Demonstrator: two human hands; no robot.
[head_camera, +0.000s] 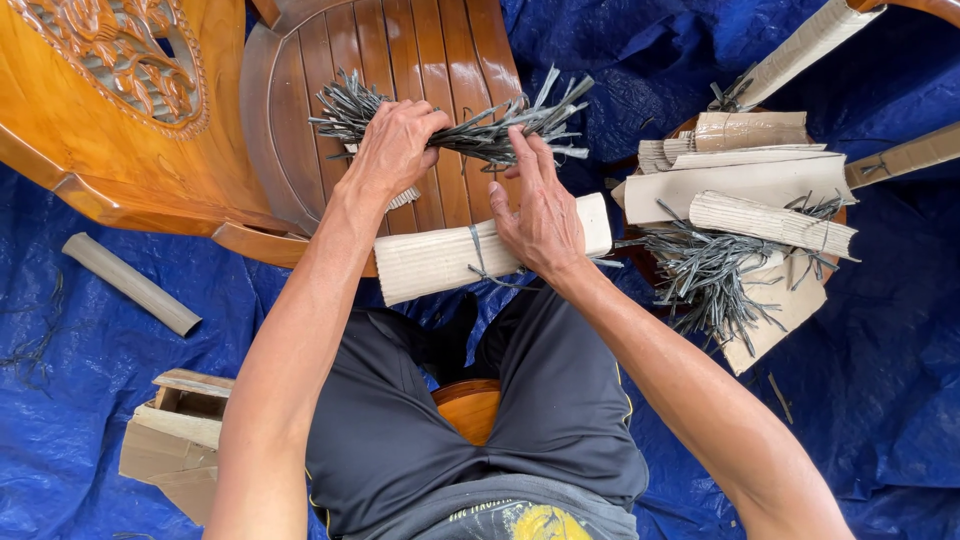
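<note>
My left hand (396, 146) is closed around a bundle of thin grey strips (470, 128) lying across the seat of a wooden chair (320, 80). My right hand (540, 205) reaches into the same bundle, its fingertips pinching at the strips. Under the right palm lies a rolled piece of corrugated cardboard (430, 262), tied round the middle with a grey strip, resting at the chair's front edge above my knees.
To the right, a heap of tied cardboard rolls (765, 215) and loose grey strips (700, 275) covers a small stool. A single cardboard roll (130, 283) lies at left. A small wooden box (180, 425) sits lower left. Blue tarp (880, 380) covers the floor.
</note>
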